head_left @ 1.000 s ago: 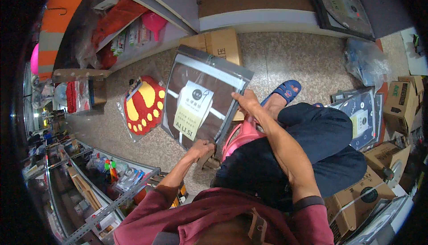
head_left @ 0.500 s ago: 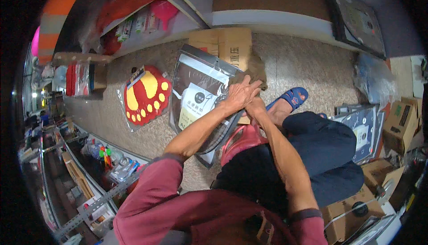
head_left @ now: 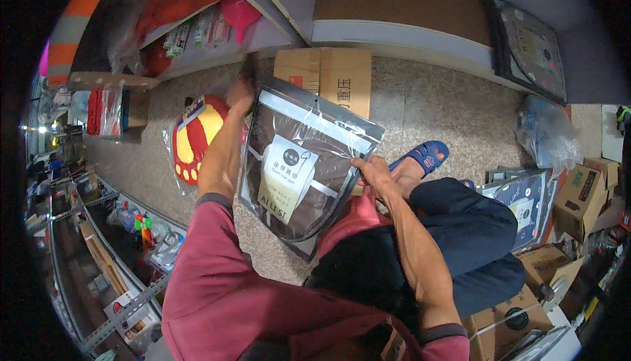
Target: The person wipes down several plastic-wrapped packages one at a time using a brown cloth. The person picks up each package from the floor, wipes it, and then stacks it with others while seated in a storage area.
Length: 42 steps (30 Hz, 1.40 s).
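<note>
Centre frame: my right hand (head_left: 374, 172) pinches the right edge of the clear-bagged brown seat pad (head_left: 299, 164); left hand (head_left: 240, 91) grips its top-left corner. Pad lifted, not yet set down.

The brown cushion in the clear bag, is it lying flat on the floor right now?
No, the brown cushion pack is held up off the floor, with the right hand gripping its right edge and the left hand at its top left corner.
</note>
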Each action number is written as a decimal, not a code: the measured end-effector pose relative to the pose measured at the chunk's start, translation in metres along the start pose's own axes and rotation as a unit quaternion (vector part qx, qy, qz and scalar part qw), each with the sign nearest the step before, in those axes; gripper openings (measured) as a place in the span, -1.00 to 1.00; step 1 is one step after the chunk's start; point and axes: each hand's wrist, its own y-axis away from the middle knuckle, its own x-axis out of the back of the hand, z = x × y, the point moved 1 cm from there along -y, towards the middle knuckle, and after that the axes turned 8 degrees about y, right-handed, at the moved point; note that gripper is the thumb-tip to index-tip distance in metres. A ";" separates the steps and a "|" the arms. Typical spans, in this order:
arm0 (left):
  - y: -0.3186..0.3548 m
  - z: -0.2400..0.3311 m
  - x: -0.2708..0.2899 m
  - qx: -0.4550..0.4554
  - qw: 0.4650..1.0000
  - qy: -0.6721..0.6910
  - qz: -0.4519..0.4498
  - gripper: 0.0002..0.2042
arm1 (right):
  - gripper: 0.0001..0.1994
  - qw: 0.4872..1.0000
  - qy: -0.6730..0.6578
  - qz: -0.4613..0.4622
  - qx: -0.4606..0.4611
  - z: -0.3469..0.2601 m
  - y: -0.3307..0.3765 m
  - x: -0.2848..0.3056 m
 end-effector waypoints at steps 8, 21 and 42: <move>0.150 0.034 0.040 -0.013 0.953 0.293 -0.081 -0.45 | -0.62 0.989 -0.016 0.031 0.147 -0.039 0.037 0.020; 0.231 -0.099 0.069 0.205 0.877 0.363 -0.238 -0.06 | -0.48 0.994 -0.077 0.023 0.076 0.014 0.036 0.005; 0.381 0.235 0.249 -0.230 0.944 0.210 -0.110 -0.24 | -0.68 0.934 -0.246 0.044 0.255 -0.151 0.172 -0.038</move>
